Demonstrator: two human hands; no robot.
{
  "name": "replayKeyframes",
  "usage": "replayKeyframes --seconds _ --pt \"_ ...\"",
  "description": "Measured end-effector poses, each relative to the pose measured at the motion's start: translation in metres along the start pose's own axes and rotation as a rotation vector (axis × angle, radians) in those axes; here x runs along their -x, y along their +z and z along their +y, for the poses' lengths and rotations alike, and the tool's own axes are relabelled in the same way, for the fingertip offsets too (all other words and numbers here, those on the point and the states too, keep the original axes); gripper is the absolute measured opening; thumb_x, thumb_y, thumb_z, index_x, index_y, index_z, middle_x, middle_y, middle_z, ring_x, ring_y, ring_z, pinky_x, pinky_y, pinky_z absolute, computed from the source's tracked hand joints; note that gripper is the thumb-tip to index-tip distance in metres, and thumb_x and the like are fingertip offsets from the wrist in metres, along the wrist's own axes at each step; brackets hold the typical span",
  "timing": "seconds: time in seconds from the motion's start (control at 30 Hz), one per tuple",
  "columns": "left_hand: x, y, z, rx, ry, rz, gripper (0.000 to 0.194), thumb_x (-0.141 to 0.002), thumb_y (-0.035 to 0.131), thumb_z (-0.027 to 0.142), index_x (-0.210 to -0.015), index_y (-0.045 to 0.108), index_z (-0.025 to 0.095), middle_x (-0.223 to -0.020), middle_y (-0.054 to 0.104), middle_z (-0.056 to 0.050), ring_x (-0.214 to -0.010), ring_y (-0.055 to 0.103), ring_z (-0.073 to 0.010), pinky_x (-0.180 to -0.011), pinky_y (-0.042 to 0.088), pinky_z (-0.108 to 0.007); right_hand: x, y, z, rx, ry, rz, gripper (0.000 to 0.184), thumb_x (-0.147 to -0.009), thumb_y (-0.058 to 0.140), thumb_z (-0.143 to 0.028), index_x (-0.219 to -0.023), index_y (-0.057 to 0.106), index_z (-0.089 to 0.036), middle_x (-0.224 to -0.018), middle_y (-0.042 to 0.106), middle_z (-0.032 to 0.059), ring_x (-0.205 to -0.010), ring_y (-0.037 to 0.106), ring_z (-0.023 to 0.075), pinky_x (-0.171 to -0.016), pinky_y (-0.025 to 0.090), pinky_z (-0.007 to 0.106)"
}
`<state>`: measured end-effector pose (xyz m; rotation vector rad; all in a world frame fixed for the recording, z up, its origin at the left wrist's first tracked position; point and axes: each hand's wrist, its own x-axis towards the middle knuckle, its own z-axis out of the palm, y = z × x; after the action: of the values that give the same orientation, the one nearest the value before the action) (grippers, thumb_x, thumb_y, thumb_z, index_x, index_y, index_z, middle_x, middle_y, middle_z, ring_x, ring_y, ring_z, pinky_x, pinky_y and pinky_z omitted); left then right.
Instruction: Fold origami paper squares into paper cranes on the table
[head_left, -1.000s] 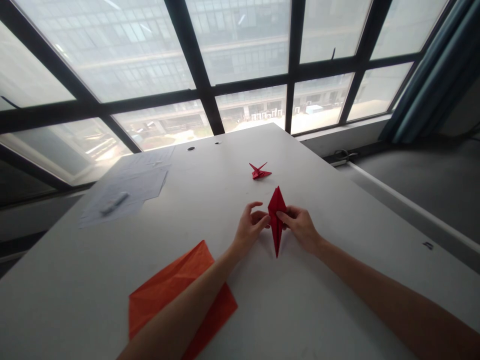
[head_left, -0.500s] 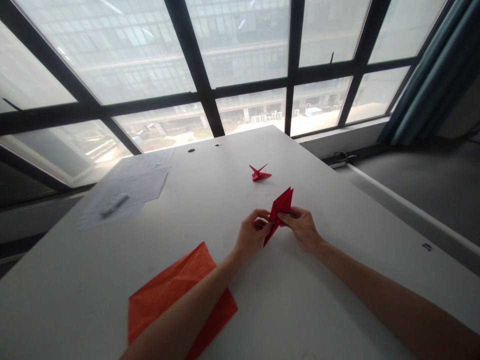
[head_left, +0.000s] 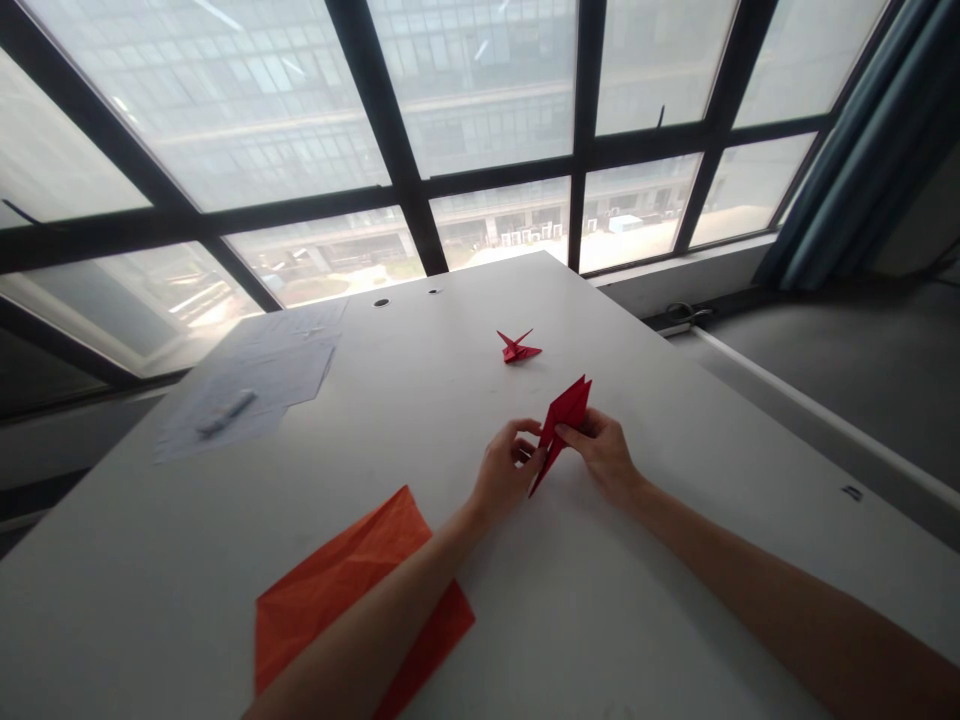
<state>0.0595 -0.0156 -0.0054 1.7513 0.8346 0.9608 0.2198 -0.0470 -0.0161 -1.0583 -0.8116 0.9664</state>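
A piece of folded red paper [head_left: 568, 406], shaped like a narrow diamond with two points at the top, is held tilted above the white table. My right hand [head_left: 602, 450] pinches it from the right, thumb across the front face. On the other side my left hand [head_left: 507, 466] grips its lower left edge between thumb and fingers. The slim lower tip shows below the left thumb. Farther back stands a small red origami crane [head_left: 517, 348], apart from both hands. Beneath my left forearm lies a creased orange paper sheet [head_left: 341, 575], partly hidden by the arm.
White printed sheets [head_left: 292, 365] lie at the table's left, with a blurred pale object [head_left: 227, 412] on top. A cable hole [head_left: 382, 302] is near the far edge. Dark-framed windows stand behind the table [head_left: 675, 620]. A blue curtain [head_left: 832, 170] hangs at the right.
The folded red paper has turned from upright to tilted, its top leaning right. My left hand has closed on its lower left edge. The crane and orange sheet have stayed put.
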Motion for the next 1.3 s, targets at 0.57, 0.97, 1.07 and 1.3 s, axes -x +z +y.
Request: replayKeyframes --seconds 0.57,0.97,1.07,1.3 --pt "0.0011 0.0005 0.0039 -0.128 0.217 0.040 0.026 -0.079 0.061 0.009 -0.102 0.062 0.022 -0.103 0.061 -0.005 -0.089 0.061 -0.0146 -0.070 0.051 -0.025 0.0032 0.0053 -0.0063 -0.045 0.019 -0.049 0.030 -0.065 0.081 -0.035 -0.086 0.070 -0.016 -0.082 0.072 0.0052 -0.074 0.066 0.0203 -0.074 0.057 0.039" --pt "0.0019 -0.0011 0.0018 -0.138 0.214 -0.016 0.014 -0.080 0.060 0.011 -0.091 0.062 0.019 -0.104 0.059 -0.006 -0.076 0.058 -0.0102 -0.060 0.048 -0.020 0.0028 0.0034 -0.0063 -0.008 -0.003 -0.128 0.029 -0.065 0.079 -0.037 -0.083 0.069 -0.017 -0.079 0.071 0.0045 -0.070 0.064 0.0197 -0.067 0.055 0.036" --pt "0.0025 -0.0004 0.0016 -0.182 0.217 -0.009 0.015 -0.081 0.060 0.011 -0.092 0.063 0.020 -0.105 0.058 -0.006 -0.078 0.058 -0.0108 -0.063 0.050 -0.022 0.0042 0.0046 -0.0070 0.026 -0.015 -0.142 0.028 -0.067 0.078 -0.037 -0.085 0.070 -0.017 -0.080 0.072 0.0047 -0.072 0.064 0.0203 -0.067 0.054 0.036" --pt "0.0045 -0.0013 -0.0028 -0.309 0.201 0.031 0.009 -0.086 0.058 0.016 -0.092 0.064 0.020 -0.093 0.064 -0.004 -0.074 0.061 -0.0132 -0.066 0.050 -0.024 0.0031 0.0044 -0.0024 0.110 -0.017 -0.068 0.022 -0.071 0.075 -0.037 -0.077 0.071 -0.016 -0.070 0.068 0.0029 -0.062 0.059 0.0175 -0.060 0.049 0.031"
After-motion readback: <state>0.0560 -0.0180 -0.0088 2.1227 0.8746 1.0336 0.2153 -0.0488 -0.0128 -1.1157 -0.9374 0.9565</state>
